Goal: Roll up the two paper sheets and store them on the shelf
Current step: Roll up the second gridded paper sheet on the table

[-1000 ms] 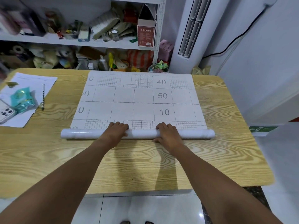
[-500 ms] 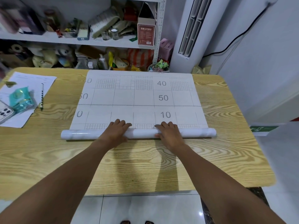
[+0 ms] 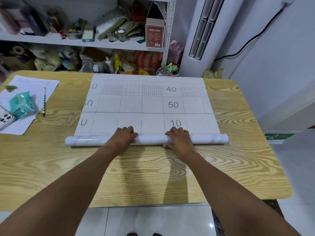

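A large white paper sheet (image 3: 146,103) printed with a grid and the numbers 40, 50 and 10 lies flat on the wooden table (image 3: 153,176). Its near edge is wound into a glossy white roll (image 3: 150,139) lying crosswise. My left hand (image 3: 122,139) presses on the roll left of its middle, fingers curled over the top. On the roll's right part rests my right hand (image 3: 179,140), in the same pose. The sheet's far edge reaches the table's back edge. The white metal shelf (image 3: 85,42) stands behind the table, crowded with items.
At the table's left lie a white paper (image 3: 27,103), a pencil (image 3: 44,103), a teal packet (image 3: 22,104) and a phone (image 3: 5,118). A red-brown box (image 3: 154,35) stands on the shelf. A white floor air conditioner (image 3: 202,34) stands at the back right.
Both hands have pushed the roll away from me. The roll has taken up more of the sheet, so the flat part is shorter.
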